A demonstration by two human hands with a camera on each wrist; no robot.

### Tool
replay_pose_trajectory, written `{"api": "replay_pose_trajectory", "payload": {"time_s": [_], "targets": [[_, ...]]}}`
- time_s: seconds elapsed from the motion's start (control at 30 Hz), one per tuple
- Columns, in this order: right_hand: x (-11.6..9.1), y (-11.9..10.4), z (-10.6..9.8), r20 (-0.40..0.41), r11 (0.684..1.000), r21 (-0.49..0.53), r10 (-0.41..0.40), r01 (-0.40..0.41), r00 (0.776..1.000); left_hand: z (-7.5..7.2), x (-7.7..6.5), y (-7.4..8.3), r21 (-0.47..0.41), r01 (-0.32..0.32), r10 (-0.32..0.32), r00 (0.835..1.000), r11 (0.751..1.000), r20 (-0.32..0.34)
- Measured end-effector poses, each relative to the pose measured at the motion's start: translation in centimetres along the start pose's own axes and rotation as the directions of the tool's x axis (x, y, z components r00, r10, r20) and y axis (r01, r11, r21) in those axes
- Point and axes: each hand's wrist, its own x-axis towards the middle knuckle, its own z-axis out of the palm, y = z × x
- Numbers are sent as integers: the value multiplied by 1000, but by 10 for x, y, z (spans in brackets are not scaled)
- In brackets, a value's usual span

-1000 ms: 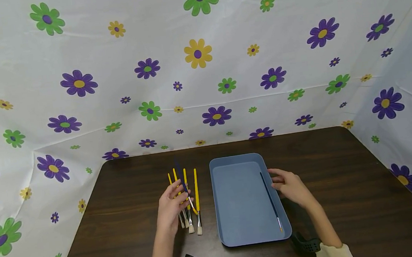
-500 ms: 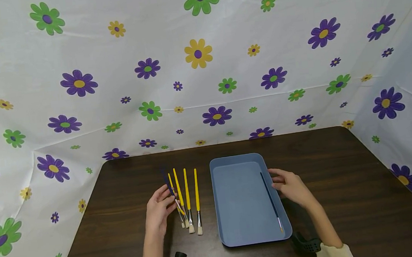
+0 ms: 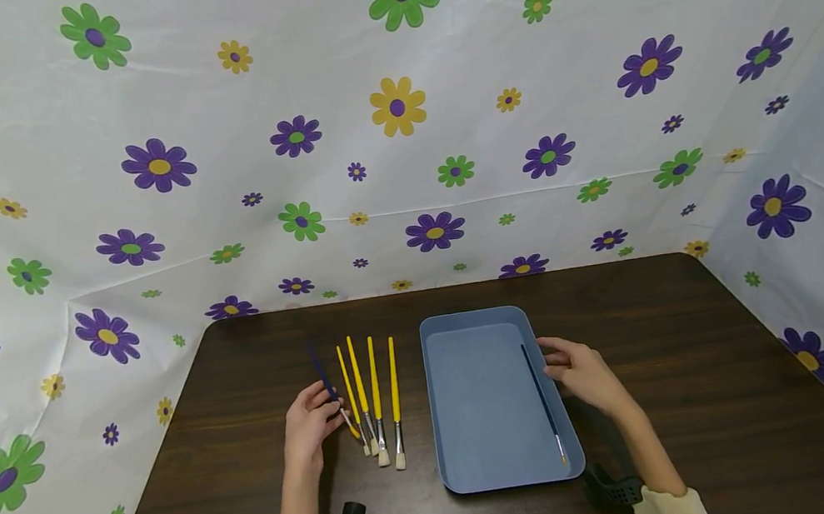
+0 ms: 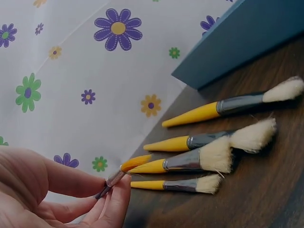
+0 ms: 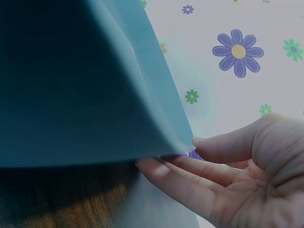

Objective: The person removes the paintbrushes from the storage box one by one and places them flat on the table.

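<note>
In the head view my left hand [image 3: 304, 434] pinches a slim paintbrush with a dark blue handle [image 3: 322, 374], tilted with its bristles toward me. Its orange bristles [image 4: 135, 163] and metal ferrule stick out past the thumb and fingertips in the left wrist view. Right beside it lies a row of several yellow-handled paintbrushes [image 3: 393, 376] with pale bristles. My right hand [image 3: 581, 371] touches the outer right side of a blue-grey tray [image 3: 481, 409], its fingers fairly straight. From the right wrist, the thumb and fingertips meet the tray's wall [image 5: 142, 90].
Inside the tray, near its right wall, a thin dark-handled paintbrush [image 3: 542, 398] lies lengthwise. Everything stands on a dark wooden table [image 3: 678, 346]. A white flower-printed sheet [image 3: 334, 89] hangs behind and at the sides.
My left hand has moved left with the blue paintbrush, from over the yellow-handled brushes to their left side. My right hand and the tray have stayed put.
</note>
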Motion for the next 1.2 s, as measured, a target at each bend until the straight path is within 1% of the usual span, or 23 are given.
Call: {"api": "replay_pose_trajectory", "payload": {"time_s": [0.27, 0.5, 0.6, 0.7, 0.8, 1.03, 1.2], "targets": [[1, 0, 0, 2, 1000, 3, 1, -1, 1000, 0, 2, -5, 75, -10, 12, 1000, 997, -21], [1, 0, 1, 6, 1000, 9, 0, -1, 1000, 3, 2, -8, 143, -36, 49, 995, 989, -84], [1, 0, 1, 8, 1000, 15, -1, 1, 1000, 4, 1, -8, 183, -51, 69, 993, 982, -96], [1, 1, 1, 9, 1000, 25, -7, 6, 1000, 4, 0, -8, 224, -54, 77, 992, 973, -99], [1, 2, 0, 13, 999, 34, -13, 13, 1000, 4, -1, -8, 255, -45, 71, 993, 966, -92], [0, 2, -1, 11, 999, 45, -18, 17, 1000, 4, -2, -6, 281, -25, 45, 997, 959, -64], [-1, 2, -1, 6, 999, 39, -12, 12, 1000, 4, -2, -5, 319, -16, 36, 998, 948, -57]]}}
